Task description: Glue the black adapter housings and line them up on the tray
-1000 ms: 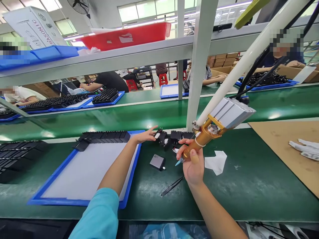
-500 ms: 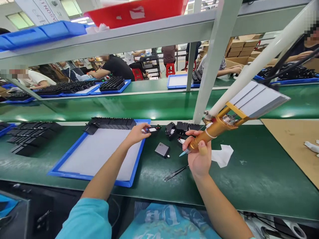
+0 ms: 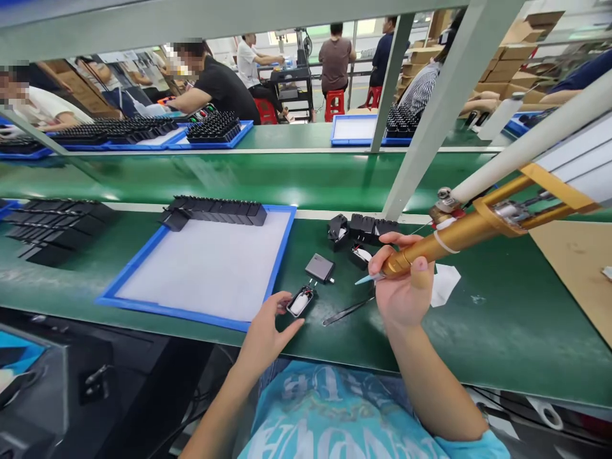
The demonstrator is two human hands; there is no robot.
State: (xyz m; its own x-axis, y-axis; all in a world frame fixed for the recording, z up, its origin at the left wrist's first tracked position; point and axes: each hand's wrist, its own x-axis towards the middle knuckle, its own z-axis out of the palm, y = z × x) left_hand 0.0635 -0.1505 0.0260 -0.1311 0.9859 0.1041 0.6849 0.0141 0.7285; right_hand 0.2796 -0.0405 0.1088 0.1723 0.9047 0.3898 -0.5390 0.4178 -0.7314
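My right hand (image 3: 404,293) is wrapped round a gold glue dispenser (image 3: 449,242), whose pale blue nozzle points left over the bench. My left hand (image 3: 268,328) has its thumb and fingers spread at the left of a small open black charger housing (image 3: 300,301). Fingertips are at the housing's edge, while the thumb lies apart from it. White material and red wires show inside that housing. Just behind it rests a closed grey charger (image 3: 320,268) with a metal plug. Tweezers (image 3: 347,312) lie under the nozzle. Another open housing (image 3: 361,256) sits beside my right fingers.
A blue-rimmed tray (image 3: 191,312) with white lining holds a row of black housings (image 3: 215,210) along its back. More housings (image 3: 57,226) are stacked at left. White paper (image 3: 444,285) and cardboard (image 3: 574,268) lie right. A metal post (image 3: 444,121) rises behind; co-workers sit beyond.
My left hand has brought the open housing from beside the tray's back corner to the bench nearer me, and its fingers have spread. The dispenser stays in my right hand. The view has tilted.
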